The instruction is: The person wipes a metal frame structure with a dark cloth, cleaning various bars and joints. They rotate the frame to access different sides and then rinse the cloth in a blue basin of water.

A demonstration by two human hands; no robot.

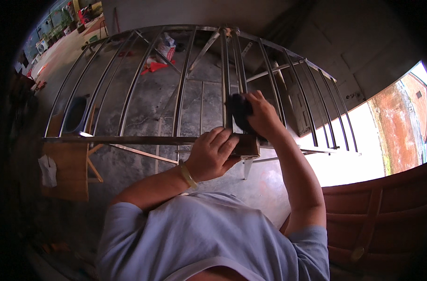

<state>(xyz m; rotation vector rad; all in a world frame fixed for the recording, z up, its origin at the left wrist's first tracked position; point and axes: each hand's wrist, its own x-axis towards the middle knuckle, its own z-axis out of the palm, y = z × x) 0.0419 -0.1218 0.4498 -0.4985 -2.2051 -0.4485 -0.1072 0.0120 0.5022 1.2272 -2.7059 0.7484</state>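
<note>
A metal rack of parallel bars [129,95] stretches across the view before me. My left hand [215,152] rests on the near end of a dark rectangular block or tube [250,144], its fingers over the top and its thumb at the near side. Dark, blurred material that looks like a brush or a cloth [240,109] is in the grasp of my right hand [264,112], against the pair of thick upright bars [225,70] at the middle. The palm sides of both hands are hidden.
A wooden board [66,168] with a white cloth or paper [47,171] stands at the left, below a blue tub [75,114]. Beyond the bars, a bag and a red item [155,66] lie on the concrete floor. Brown panelling [392,214] is at the lower right.
</note>
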